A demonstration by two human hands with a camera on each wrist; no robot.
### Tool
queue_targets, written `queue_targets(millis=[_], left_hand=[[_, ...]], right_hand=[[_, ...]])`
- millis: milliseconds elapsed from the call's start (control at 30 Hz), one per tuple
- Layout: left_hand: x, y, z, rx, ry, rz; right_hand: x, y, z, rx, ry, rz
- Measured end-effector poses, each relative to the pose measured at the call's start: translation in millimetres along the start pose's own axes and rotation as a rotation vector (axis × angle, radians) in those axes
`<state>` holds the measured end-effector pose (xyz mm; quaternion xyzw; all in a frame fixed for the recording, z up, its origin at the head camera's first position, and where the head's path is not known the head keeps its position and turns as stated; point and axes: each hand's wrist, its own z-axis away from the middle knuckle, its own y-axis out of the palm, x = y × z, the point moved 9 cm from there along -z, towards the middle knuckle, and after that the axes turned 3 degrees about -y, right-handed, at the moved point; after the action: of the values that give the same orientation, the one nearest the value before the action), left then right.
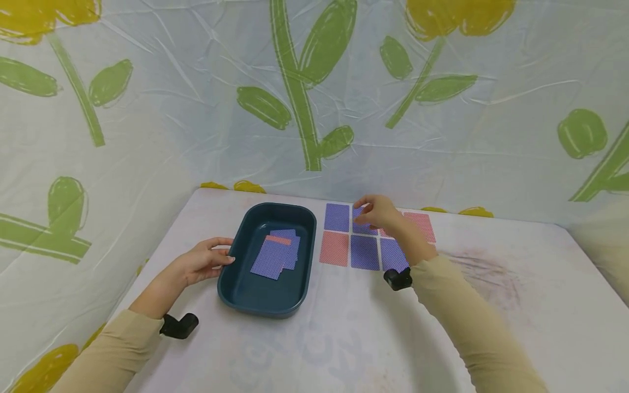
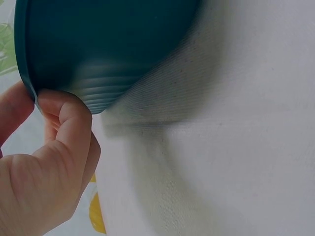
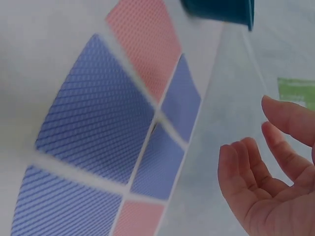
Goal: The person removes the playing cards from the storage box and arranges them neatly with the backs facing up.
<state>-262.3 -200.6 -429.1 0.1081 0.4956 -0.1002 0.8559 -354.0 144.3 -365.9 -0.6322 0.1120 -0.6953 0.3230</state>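
My left hand pinches the left rim of a dark teal plastic tray; thumb and fingers on either side of the rim show in the left wrist view. Inside the tray lies a loose pile of patterned playing cards, mostly blue with a strip of red, backs up. My right hand hovers over the far row of cards laid out right of the tray, fingers loosely bent and nothing between them. It partly hides a blue card. In the near row are a red card and a blue card.
Another blue card lies partly under the right forearm, and a red card ends the far row. A white cloth covers the table. Behind it hangs a flower-print sheet. Black wrist cameras sit on both wrists.
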Motion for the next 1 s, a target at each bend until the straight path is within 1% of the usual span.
queue_targets(millis=[200,367,533,667,767,933,1000], left_hand=[[1.3,0.1,0.6,-0.001,-0.005,0.001],[1.9,-1.7,-0.7,-0.032,-0.019,-0.010],[2.2,-4.2,-0.5,-0.057,-0.035,-0.015],[2.0,-4.2,0.9,-0.059,-0.039,-0.012],[1.3,-3.5,1.6,-0.061,-0.041,-0.028],[0.3,-2.4,1.5,-0.067,-0.044,-0.043],[0.2,-2.2,1.2,-0.069,-0.044,-0.035]], right_hand=[[26.8,28.0,-8.3,0.042,-0.029,-0.055],[45.5,54.2,-14.5,0.082,-0.055,-0.134],[59.5,79.6,-18.1,0.144,-0.056,-0.200],[67.6,93.6,-20.7,0.169,-0.065,-0.212],[72.1,102.4,-22.2,0.181,-0.076,-0.204],[77.0,118.1,-23.8,0.214,-0.080,-0.193],[78.3,124.3,-24.6,0.224,-0.082,-0.189]])
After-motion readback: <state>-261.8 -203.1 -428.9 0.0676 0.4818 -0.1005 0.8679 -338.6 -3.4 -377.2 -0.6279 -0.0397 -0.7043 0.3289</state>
